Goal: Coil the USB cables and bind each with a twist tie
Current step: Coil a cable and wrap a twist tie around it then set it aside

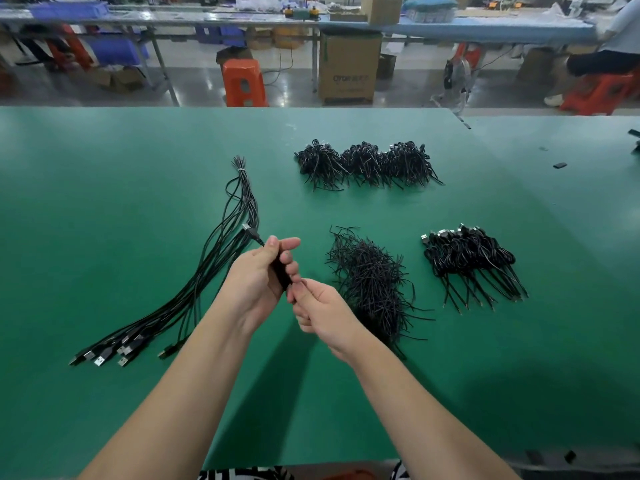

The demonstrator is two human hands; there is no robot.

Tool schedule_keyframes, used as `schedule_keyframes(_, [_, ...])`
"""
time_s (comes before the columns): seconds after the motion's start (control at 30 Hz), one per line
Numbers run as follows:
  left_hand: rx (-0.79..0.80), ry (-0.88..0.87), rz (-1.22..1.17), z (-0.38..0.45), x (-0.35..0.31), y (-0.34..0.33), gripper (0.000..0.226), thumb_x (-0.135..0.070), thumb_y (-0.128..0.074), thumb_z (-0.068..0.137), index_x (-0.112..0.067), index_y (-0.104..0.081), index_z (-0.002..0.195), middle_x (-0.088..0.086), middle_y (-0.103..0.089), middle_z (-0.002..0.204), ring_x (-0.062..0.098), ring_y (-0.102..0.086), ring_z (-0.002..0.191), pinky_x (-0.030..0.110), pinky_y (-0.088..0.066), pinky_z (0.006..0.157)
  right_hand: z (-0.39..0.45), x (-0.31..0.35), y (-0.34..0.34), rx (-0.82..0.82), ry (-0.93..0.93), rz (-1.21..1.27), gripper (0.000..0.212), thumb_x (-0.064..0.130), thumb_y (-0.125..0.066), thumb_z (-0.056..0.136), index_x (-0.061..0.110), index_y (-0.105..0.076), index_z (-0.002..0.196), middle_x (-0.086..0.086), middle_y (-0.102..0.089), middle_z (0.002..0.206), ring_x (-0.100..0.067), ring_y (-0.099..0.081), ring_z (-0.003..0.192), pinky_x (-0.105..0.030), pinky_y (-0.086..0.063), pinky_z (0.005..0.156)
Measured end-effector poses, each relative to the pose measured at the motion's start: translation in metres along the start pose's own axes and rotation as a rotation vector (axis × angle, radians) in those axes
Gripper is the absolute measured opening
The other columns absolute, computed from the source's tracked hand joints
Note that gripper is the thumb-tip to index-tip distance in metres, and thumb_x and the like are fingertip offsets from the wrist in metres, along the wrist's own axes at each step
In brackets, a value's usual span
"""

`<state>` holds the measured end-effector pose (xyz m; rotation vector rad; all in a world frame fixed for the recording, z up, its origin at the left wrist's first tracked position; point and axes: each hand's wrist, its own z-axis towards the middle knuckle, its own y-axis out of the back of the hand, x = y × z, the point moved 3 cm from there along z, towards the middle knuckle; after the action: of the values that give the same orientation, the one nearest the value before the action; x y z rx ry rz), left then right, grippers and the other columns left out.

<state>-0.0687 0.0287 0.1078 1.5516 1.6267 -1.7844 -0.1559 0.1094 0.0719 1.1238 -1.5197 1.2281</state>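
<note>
Cardboard carton [349,67] on floor beyond counter: dark print on front face, lower half, one line of several characters; too blurred to read letter for letter. Smaller carton [385,8] on far bench: no legible marking. Orange stool [244,82]: no text. USB plugs [100,358] on green counter [138,168]: no readable logo or marking at this size. Patterned black-and-white fabric [242,474] at bottom edge: pattern only, no legible lettering. No other labels, numbers or signs legible.
</note>
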Motion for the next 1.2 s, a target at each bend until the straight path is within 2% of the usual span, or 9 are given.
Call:
schedule_keyframes(0.13, [-0.049, 0.032, -0.033, 0.002, 0.002, 0.004, 0.029, -0.026, -0.041, 0.106, -0.002, -0.057, 0.102, -0.006, -0.040, 0.058, 0.009, -0.037, 0.047, 0.022, -0.036, 0.042, 0.000, 0.000, 0.003, -0.101, 0.125, -0.617, 0.032, 0.023, -0.044, 0.105, 0.023, -0.055, 0.075, 0.006, -0.055, 0.057, -0.007, -0.044, 0.049, -0.022, -0.039, 0.053])
schedule_keyframes(0.23, [-0.040, 0.059, -0.005, -0.001, 0.000, 0.006, 0.029, -0.025, -0.042, 0.105, -0.002, -0.058, 0.099, -0.007, -0.037, 0.057, 0.009, -0.035, 0.046, 0.022, -0.035, 0.041, -0.001, -0.004, 0.004, -0.116, 0.126, -0.732, 0.023, 0.024, -0.049, 0.101, 0.018, -0.064, 0.085, 0.003, -0.072, 0.075, -0.012, -0.064, 0.062, -0.033, -0.054, 0.069])
schedule_keyframes(0.33, [0.017, 0.080, 0.023, -0.006, -0.001, 0.006, 0.027, -0.025, -0.047, 0.102, 0.000, -0.059, 0.096, -0.005, -0.038, 0.058, 0.012, -0.041, 0.049, 0.025, -0.042, 0.045, 0.000, -0.004, 0.001, -0.046, 0.087, -0.455, 0.013, 0.011, -0.059, 0.097, 0.023, -0.061, 0.100, 0.003, -0.072, 0.091, -0.021, -0.070, 0.083, -0.039, -0.056, 0.085])
schedule_keyframes(0.43, [0.067, 0.117, 0.131, -0.014, -0.002, 0.006, 0.028, -0.026, -0.050, 0.098, -0.001, -0.062, 0.093, 0.000, -0.051, 0.059, 0.027, -0.068, 0.063, 0.033, -0.054, 0.053, 0.002, 0.000, 0.000, 0.020, 0.051, -0.019, 0.023, -0.001, -0.068, 0.090, 0.018, -0.063, 0.102, 0.001, -0.063, 0.084, -0.018, -0.065, 0.075, -0.035, -0.056, 0.077])
schedule_keyframes(0.6, [0.158, 0.187, 0.193, -0.022, -0.005, 0.003, 0.036, -0.024, -0.051, 0.097, -0.003, -0.074, 0.080, 0.032, -0.071, 0.092, 0.041, -0.072, 0.092, 0.037, -0.059, 0.059, 0.003, -0.001, -0.002, -0.046, 0.053, -0.040, 0.012, 0.000, -0.075, 0.083, 0.004, -0.066, 0.090, -0.002, -0.050, 0.073, -0.015, -0.057, 0.079, -0.039, -0.060, 0.076])
schedule_keyframes(0.8, [0.203, 0.236, 0.276, -0.024, -0.007, 0.000, 0.034, -0.024, -0.055, 0.091, 0.001, -0.075, 0.080, 0.029, -0.072, 0.087, 0.036, -0.073, 0.090, 0.034, -0.060, 0.069, 0.003, -0.007, -0.002, -0.105, 0.024, -0.063, 0.027, -0.002, -0.074, 0.082, 0.013, -0.052, 0.075, 0.003, -0.035, 0.062, -0.011, -0.045, 0.067, -0.038, -0.057, 0.072])
schedule_keyframes(0.93, [0.197, 0.232, 0.471, -0.022, -0.012, -0.001, 0.043, -0.022, -0.046, 0.101, -0.003, -0.076, 0.078, 0.024, -0.073, 0.084, 0.030, -0.071, 0.082, 0.037, -0.059, 0.072, 0.001, -0.008, 0.002, -0.169, 0.011, -0.092, 0.017, 0.005, -0.076, 0.080, 0.010, -0.068, 0.093, -0.004, -0.063, 0.076, -0.011, -0.057, 0.072, -0.028, -0.054, 0.070])
schedule_keyframes(1.03, [0.114, 0.149, 0.715, -0.023, -0.010, -0.004, 0.046, -0.022, -0.041, 0.106, -0.004, -0.072, 0.079, 0.018, -0.074, 0.080, 0.026, -0.070, 0.080, 0.036, -0.054, 0.080, 0.001, -0.005, 0.008, -0.273, 0.055, -0.491, 0.016, 0.026, -0.078, 0.077, 0.024, -0.063, 0.082, 0.009, -0.064, 0.071, -0.006, -0.053, 0.063, -0.023, -0.048, 0.063])
schedule_keyframes(1.2, [-0.103, -0.241, 1.626, -0.027, -0.016, -0.010, 0.044, -0.032, -0.038, 0.105, -0.014, -0.060, 0.071, 0.017, -0.063, 0.076, 0.037, -0.059, 0.075, 0.042, -0.044, 0.067, -0.001, 0.003, 0.013, -0.259, 0.220, -0.952, 0.013, 0.033, -0.062, 0.089, 0.024, -0.055, 0.094, 0.003, -0.061, 0.080, -0.024, -0.055, 0.073, -0.034, -0.038, 0.062])
